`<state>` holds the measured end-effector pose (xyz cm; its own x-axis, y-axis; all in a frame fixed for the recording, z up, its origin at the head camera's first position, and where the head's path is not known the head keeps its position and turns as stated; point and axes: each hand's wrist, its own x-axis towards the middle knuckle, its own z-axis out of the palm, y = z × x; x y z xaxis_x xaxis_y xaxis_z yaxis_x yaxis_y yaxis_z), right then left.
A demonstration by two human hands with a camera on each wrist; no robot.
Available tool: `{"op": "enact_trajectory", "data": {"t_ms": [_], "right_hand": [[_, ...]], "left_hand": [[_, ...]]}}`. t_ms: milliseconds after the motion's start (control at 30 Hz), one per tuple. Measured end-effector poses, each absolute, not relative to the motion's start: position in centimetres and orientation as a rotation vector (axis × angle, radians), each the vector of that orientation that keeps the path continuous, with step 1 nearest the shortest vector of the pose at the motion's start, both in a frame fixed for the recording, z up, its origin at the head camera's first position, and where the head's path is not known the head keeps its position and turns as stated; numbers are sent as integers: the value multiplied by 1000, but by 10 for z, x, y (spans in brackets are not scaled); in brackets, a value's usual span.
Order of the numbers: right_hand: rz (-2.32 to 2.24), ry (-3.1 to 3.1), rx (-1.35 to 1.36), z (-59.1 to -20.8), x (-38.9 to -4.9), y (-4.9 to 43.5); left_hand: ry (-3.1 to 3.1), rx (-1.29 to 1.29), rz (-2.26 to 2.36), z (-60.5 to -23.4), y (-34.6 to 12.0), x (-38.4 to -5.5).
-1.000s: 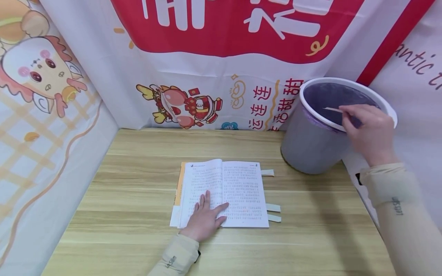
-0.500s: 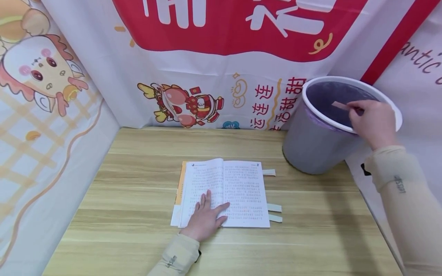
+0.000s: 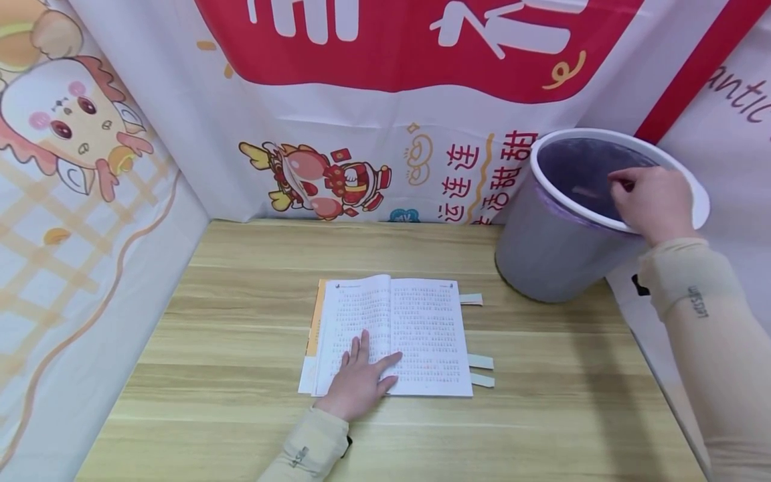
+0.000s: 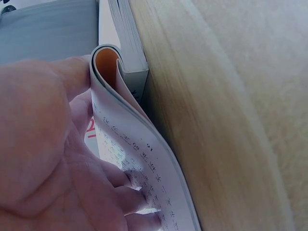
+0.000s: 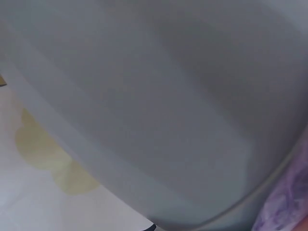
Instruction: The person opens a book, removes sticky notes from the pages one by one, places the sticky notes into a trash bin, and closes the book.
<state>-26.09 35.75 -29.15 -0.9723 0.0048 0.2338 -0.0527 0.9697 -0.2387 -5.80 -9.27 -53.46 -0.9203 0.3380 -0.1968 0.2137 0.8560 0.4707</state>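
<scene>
Paper strip (image 3: 583, 191) out of right hand (image 3: 655, 203), inside bin (image 3: 557, 248)

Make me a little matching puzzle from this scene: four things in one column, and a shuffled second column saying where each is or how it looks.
Things
1. left hand
2. right hand
3. book
4. bin

Clues
A. grey, with white round the top
B. at the bin's mouth
C. lies open on the wooden table
D. rests on the book

Right pairs: 1-D, 2-B, 3-C, 4-A
</scene>
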Motion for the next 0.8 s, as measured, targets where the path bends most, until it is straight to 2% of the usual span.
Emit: {"op": "enact_trajectory", "data": {"t_ms": [433,633,800], "right_hand": [[372,-2844,2,-289,-256,354],[462,-2518,71,-279,-231,332],[568,-2182,205,-284,-202,316]], "left_hand": [[2767,426,648,-535,-92,-58],[2773,431,644,-538,-92,-59],[2771,427,639,-538,-92,-59]]}}
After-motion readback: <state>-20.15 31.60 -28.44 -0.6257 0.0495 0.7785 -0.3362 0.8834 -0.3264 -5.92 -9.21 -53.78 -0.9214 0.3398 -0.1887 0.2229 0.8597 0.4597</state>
